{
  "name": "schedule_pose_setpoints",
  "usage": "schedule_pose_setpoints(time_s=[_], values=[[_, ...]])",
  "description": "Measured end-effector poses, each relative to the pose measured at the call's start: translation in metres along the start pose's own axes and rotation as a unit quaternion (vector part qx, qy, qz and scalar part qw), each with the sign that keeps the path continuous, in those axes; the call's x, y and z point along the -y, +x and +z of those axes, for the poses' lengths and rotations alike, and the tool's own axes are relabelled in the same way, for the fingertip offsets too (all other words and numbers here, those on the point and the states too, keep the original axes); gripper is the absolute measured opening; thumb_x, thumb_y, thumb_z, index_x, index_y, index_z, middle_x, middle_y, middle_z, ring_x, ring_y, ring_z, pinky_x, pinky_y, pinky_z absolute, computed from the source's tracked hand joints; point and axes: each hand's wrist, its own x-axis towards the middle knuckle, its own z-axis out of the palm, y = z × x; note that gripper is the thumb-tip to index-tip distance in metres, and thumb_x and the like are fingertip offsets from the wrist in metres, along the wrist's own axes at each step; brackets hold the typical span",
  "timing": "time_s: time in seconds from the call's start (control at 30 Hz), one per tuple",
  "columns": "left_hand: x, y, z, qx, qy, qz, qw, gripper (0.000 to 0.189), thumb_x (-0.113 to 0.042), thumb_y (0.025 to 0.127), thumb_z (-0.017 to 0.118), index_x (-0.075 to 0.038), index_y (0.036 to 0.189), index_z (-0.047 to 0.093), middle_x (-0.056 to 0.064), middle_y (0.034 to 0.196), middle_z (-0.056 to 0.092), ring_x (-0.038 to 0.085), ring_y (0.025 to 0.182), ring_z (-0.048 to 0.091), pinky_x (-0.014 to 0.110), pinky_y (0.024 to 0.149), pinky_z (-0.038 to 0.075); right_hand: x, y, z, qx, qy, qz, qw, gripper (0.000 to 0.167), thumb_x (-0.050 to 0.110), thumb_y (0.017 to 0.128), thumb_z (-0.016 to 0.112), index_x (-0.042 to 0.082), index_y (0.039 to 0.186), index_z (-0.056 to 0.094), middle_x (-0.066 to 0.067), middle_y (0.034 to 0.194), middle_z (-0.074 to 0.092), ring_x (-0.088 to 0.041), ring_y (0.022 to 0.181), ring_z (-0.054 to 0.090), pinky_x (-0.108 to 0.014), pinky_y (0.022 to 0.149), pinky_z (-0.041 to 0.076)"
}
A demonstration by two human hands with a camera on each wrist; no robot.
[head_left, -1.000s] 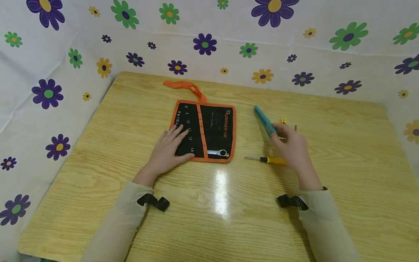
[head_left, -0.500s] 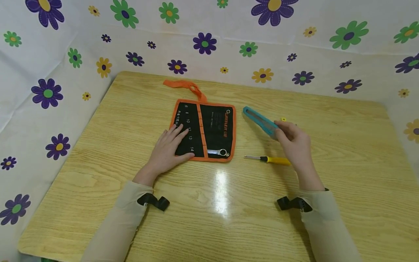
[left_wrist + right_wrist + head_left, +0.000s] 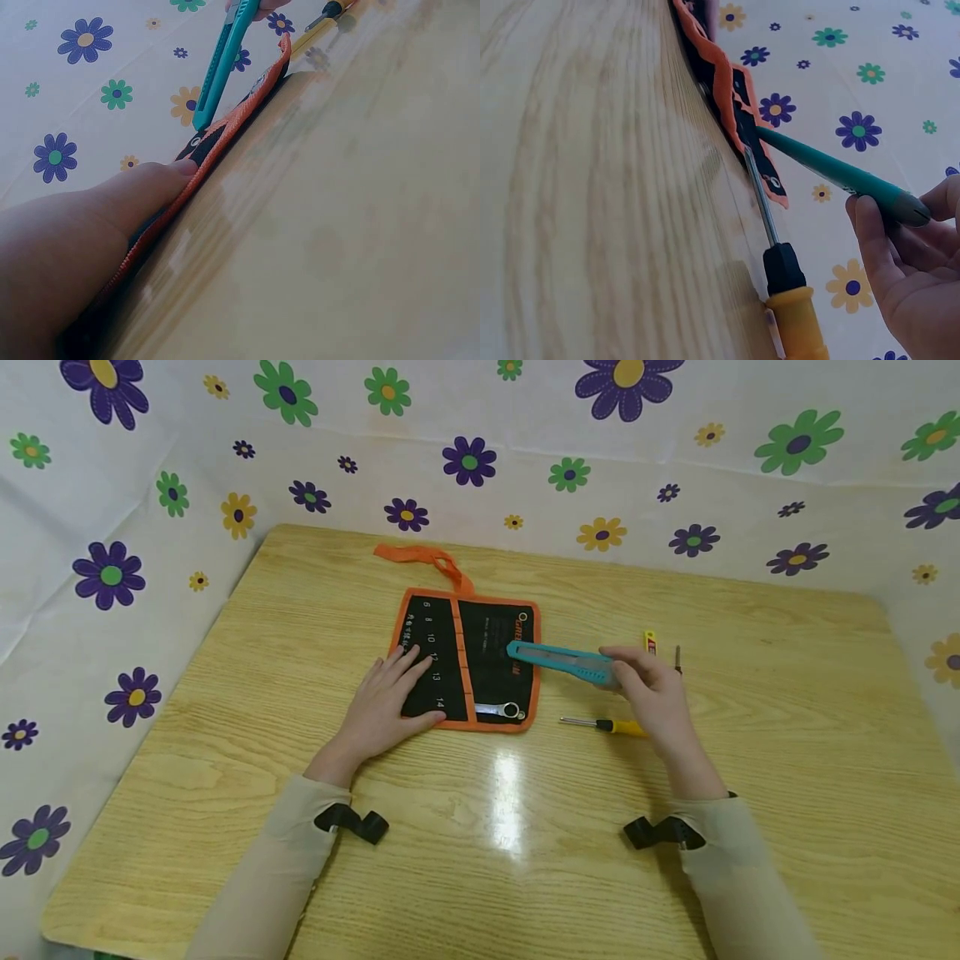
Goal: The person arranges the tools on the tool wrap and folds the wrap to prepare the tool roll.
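Observation:
My right hand (image 3: 651, 693) pinches a teal utility knife (image 3: 562, 662) by its rear end. The knife's front end reaches left over the right half of a black tool pouch (image 3: 491, 647) with orange edging. In the right wrist view, thumb and fingers close round the grey tail of the utility knife (image 3: 840, 169). My left hand (image 3: 386, 697) lies flat with spread fingers on the pouch's numbered left part, its thumb along the near edge. A ratchet wrench (image 3: 497, 710) sits in the lowest pocket, its ring end showing.
A yellow-handled screwdriver (image 3: 622, 727) lies on the wooden table (image 3: 450, 860) in front of the right hand, its handle end hidden. Beyond that hand are a small yellow item (image 3: 650, 642) and a thin metal shaft (image 3: 678, 657). An orange strap (image 3: 420, 555) trails from the pouch's far edge.
My right hand has swung the utility knife leftward and turned it from pointing away to pointing left, so it now overlaps the pouch. My left hand has stayed in place.

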Motion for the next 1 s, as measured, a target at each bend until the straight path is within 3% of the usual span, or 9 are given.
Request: schedule_pose_setpoints(time_s=[0.2, 0.47, 1.0], values=[[0.000, 0.000, 0.000, -0.002, 0.002, 0.002, 1.0000, 0.085, -0.060, 0.085, 0.060, -0.015, 0.151, 0.030, 0.008, 0.158, 0.019, 0.026, 0.145, 0.007, 0.048, 0.115, 0.005, -0.001, 0.000, 0.006, 0.031, 0.018, 0.001, 0.9994, 0.037, 0.021, 0.102, 0.045, -0.004, 0.126, 0.057, -0.011, 0.123, 0.055, -0.015, 0.099, 0.057, -0.021, 0.085, 0.050], [0.000, 0.000, 0.000, 0.001, -0.002, -0.002, 1.0000, 0.085, -0.060, 0.085, 0.060, -0.016, 0.151, 0.030, 0.007, 0.158, 0.018, 0.025, 0.145, 0.006, 0.046, 0.116, 0.004, -0.002, 0.004, 0.015, 0.050, 0.035, 0.005, 0.9981, 0.038, 0.022, 0.102, 0.046, -0.006, 0.126, 0.057, -0.019, 0.122, 0.055, -0.014, 0.096, 0.060, -0.023, 0.084, 0.052], [0.000, 0.001, 0.000, 0.001, 0.000, -0.001, 1.0000, 0.085, -0.060, 0.085, 0.060, -0.016, 0.151, 0.030, 0.007, 0.158, 0.018, 0.025, 0.145, 0.006, 0.046, 0.116, 0.004, 0.004, 0.015, 0.022, 0.090, 0.002, -0.018, 0.9958, 0.038, 0.020, 0.102, 0.046, -0.007, 0.127, 0.057, -0.023, 0.126, 0.055, -0.010, 0.087, 0.065, -0.027, 0.079, 0.054]])
